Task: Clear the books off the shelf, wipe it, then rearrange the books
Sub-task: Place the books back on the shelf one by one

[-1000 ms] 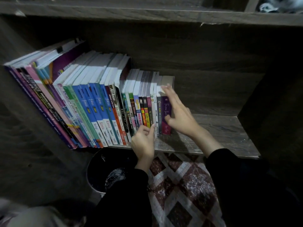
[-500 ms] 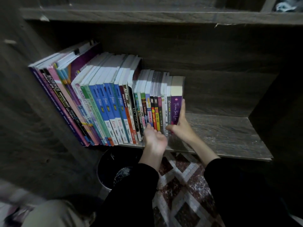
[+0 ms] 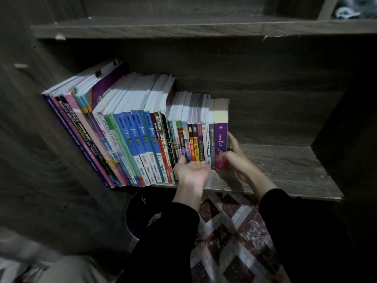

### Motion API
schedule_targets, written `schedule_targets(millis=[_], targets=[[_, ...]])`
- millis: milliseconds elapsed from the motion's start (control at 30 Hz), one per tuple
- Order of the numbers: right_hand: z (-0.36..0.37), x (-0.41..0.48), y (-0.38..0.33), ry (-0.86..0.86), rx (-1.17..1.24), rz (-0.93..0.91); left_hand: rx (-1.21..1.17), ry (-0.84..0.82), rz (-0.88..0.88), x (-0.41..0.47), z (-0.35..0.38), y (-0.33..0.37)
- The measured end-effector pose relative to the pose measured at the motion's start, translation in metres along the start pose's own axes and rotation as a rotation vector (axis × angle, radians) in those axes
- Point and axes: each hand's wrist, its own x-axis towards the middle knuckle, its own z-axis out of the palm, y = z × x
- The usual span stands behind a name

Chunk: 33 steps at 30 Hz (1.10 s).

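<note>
Grip: right hand (image 3: 237, 160) pinches the purple book (image 3: 221, 137), thumb on its lower spine, fingers along the outer cover. Left hand (image 3: 192, 172) lies palm up, fingers loose, holding nothing, tips at the foot of the small books (image 3: 193, 139). The row (image 3: 132, 135) stands packed at the left of the shelf (image 3: 285, 170), purple book at its right end. Likely clearing barely begun; next, draw the end books out together, left hand supporting beneath.

You face a dark wood-grain bookcase (image 3: 285, 111) in dim light; its right side wall sinks into shadow. Beneath the bookcase you see a floor mat (image 3: 230, 237) of maroon diamonds with pale borders and, at its lower left, a dark round bin (image 3: 132, 221). On the bookcase's top board, far right, lies something pale and crumpled (image 3: 346, 12).
</note>
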Motion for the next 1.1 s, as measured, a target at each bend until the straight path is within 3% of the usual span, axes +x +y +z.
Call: schedule_targets(millis=[133, 267, 467, 600, 733, 967, 1100], targets=[[-0.001, 0.006, -0.001, -0.005, 0.000, 0.042, 0.003, -0.003, -0.017, -0.003, -0.002, 0.008], [-0.002, 0.006, -0.005, 0.069, -0.053, -0.051, 0.007, 0.036, -0.033, -0.003, -0.001, 0.015], [-0.002, -0.001, -0.015, 0.154, -0.120, -0.210, 0.120, 0.258, 0.129, -0.012, -0.011, 0.017], [0.010, -0.009, -0.019, 0.368, -0.204, -0.380, 0.116, 0.305, 0.197, -0.014, -0.022, 0.027], [0.050, -0.038, -0.010, 0.620, -0.284, -0.547, 0.109, 0.171, 0.238, -0.017, -0.027, 0.032], [0.089, -0.050, 0.014, 0.400, -0.273, -0.476, 0.195, 0.073, 0.208, -0.012, -0.047, 0.045], [0.104, -0.061, 0.021, 0.316, -0.416, -0.602, 0.364, 0.063, 0.244, -0.029, -0.055, 0.044]])
